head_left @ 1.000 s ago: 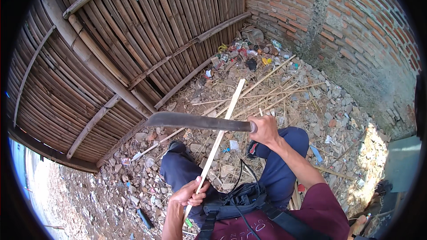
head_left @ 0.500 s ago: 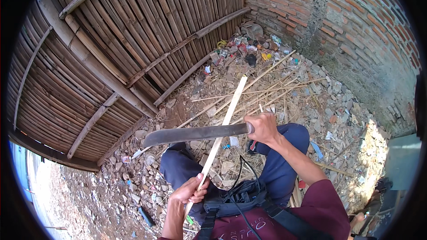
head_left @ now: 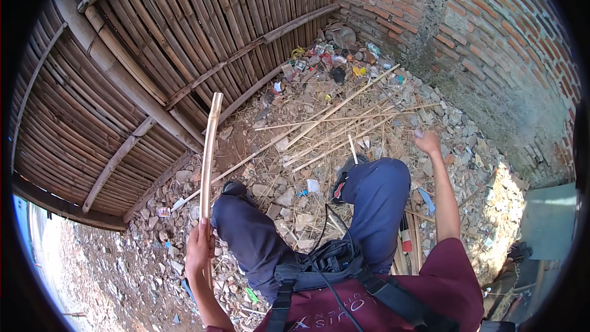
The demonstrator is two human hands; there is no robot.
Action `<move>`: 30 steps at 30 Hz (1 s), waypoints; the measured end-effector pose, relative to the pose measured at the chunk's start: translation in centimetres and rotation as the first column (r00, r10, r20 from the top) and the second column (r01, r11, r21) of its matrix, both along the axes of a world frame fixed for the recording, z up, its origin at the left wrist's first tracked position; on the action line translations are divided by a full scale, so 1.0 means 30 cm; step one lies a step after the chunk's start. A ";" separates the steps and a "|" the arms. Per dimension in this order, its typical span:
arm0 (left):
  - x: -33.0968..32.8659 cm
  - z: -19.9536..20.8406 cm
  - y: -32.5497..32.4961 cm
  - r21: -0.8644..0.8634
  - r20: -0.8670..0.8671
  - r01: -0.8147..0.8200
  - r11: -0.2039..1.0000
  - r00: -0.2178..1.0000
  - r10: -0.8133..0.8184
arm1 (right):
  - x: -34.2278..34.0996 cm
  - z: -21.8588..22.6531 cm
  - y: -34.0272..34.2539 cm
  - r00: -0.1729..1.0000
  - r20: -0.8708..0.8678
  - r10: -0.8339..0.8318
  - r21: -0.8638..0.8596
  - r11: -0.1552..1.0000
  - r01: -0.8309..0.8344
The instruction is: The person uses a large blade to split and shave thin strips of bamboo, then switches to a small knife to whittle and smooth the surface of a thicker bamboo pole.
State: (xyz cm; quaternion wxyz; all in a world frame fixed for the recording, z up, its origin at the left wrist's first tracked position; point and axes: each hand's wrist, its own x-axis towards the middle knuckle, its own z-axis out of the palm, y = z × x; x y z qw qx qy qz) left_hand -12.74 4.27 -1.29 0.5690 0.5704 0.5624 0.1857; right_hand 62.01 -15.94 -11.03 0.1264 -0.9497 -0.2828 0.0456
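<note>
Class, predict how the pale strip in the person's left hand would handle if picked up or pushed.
The pale strip probably feels stiff, since it rises from the left hand without flopping over. It is likely light, being thin and held in one hand. Long and narrow, it would probably tip if stood unsupported.

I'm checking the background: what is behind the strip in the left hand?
Beside the pale strip, the slatted wall shows higher up, rubble lower down. Whatever the strip and left hand cover is hidden.
</note>
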 end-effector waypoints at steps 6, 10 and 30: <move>-0.097 -0.050 0.045 0.078 -0.139 -0.128 0.989 0.981 0.138 | -0.111 -0.433 -0.427 0.951 -0.113 -0.288 -0.224 0.940 0.258; -0.152 -0.096 0.079 0.047 -0.177 -0.156 0.987 0.971 0.162 | -0.242 -0.641 -0.647 0.893 -0.187 -0.410 -0.265 0.896 0.356; -0.272 -0.440 0.183 0.071 -0.371 -0.266 0.961 0.887 0.273 | -0.356 -0.964 -0.641 0.966 -0.073 -0.248 -0.117 0.964 0.239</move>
